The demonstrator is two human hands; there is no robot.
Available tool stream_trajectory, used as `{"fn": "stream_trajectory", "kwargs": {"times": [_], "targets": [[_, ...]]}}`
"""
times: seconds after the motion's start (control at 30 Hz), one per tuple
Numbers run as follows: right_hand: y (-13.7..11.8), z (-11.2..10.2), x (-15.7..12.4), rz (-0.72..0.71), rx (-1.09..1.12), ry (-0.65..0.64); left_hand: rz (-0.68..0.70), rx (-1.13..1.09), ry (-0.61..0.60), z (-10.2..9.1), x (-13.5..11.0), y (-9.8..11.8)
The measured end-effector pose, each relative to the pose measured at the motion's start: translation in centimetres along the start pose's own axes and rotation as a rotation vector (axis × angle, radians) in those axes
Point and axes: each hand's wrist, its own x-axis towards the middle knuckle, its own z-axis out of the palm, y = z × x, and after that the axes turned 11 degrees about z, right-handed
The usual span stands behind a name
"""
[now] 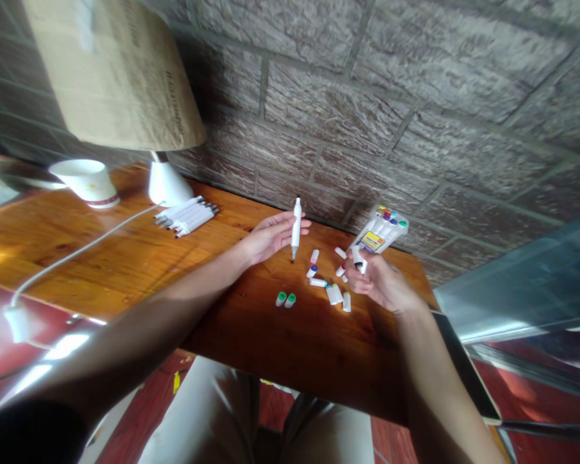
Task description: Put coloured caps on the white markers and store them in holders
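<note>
My left hand [273, 237] pinches a white marker [296, 225] with no cap on it, held upright above the table. In my right hand [379, 277] is a white marker cap [358, 259] with a black band, gripped between thumb and fingers. Loose white caps lie between the hands, among them a blue-topped cap [312, 271] and a pink-ended cap [314, 256]. Two green-topped caps [285, 299] stand side by side nearer to me. Behind my right hand stands a clear case [381, 229] of capped markers, partly hidden by that hand.
A row of uncapped white markers [187, 214] lies at the left, by the base of a lamp [167, 183]. A white cup [87, 182] stands further left. The lamp's cord [87, 248] crosses the wooden table [251, 335]. A stone wall [319, 116] rises behind.
</note>
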Motion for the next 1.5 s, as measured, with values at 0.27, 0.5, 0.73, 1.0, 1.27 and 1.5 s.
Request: {"fn": "stream_trajectory", "kwargs": {"times": [0.27, 0.5, 0.73, 1.0, 1.27, 1.5], "targets": [[0.4, 0.8, 0.5, -0.109, 0.045, 0.017, 0.038, 0.006, -0.094, 0.2, -0.6, -0.2], [0.5, 0.7, 1.2, -0.051, 0.155, 0.049, 0.087, -0.041, -0.075, 0.2, -0.6, 0.0], [0.3, 1.5, 0.9, -0.018, 0.299, -0.001, 0.089, -0.097, -0.151, 2.4, -1.8, 0.3], [0.2, 1.8, 0.7, -0.028, 0.411, -0.061, 0.026, -0.133, -0.262, 3.8, -3.1, -0.3], [-0.1, 2.5, -0.1, -0.058, 0.386, -0.074, -0.073, -0.091, -0.275, 4.4, -3.9, -0.8], [0.3, 2.9, 0.2, -0.205, 0.296, 0.064, -0.068, -0.065, -0.282, 4.4, -3.7, -0.5]]}}
